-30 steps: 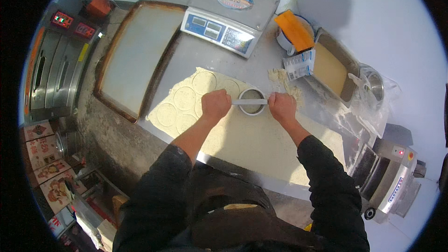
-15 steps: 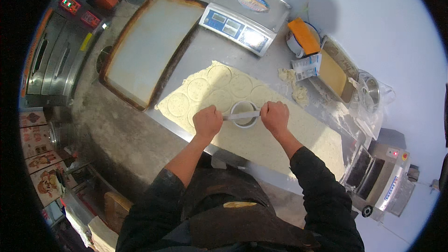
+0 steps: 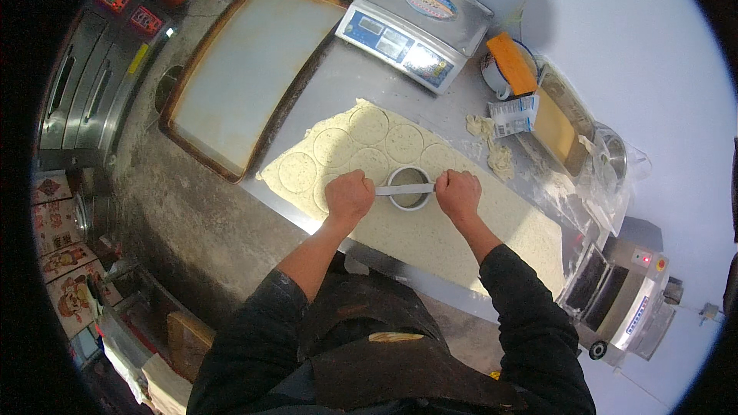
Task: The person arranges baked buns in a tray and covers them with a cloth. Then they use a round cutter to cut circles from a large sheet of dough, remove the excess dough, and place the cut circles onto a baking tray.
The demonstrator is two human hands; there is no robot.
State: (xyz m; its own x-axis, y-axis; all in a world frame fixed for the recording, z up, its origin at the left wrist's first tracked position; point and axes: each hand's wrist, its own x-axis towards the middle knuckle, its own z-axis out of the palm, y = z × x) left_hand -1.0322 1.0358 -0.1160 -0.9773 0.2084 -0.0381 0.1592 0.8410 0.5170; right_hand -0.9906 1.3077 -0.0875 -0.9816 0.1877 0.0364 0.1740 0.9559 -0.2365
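Note:
Both my hands grip a round dough cutter (image 3: 413, 189), a pale ring with a flat bar handle across its top. My left hand (image 3: 350, 195) is closed in a fist on the bar's left end. Around the right end, the fingers of my right hand (image 3: 458, 193) are wrapped. Beneath the cutter lies a thin, pale, speckled dough sheet (image 3: 477, 230). Several round outlines are cut in its far left part, up to the ring. Whether the ring's edge has gone through the dough cannot be seen.
Beyond the dough stand a large tray (image 3: 231, 77) and a digital scale (image 3: 415, 24). Dough scraps (image 3: 500, 160), a rectangular tin (image 3: 555, 127) and a mug with an orange block (image 3: 513, 64) sit at the far right. A steel machine (image 3: 615, 300) adjoins the table's right end.
The whole view has shifted slightly. My hands and the cutter stay over about the same spot on the dough, and the ring's inside looks darker.

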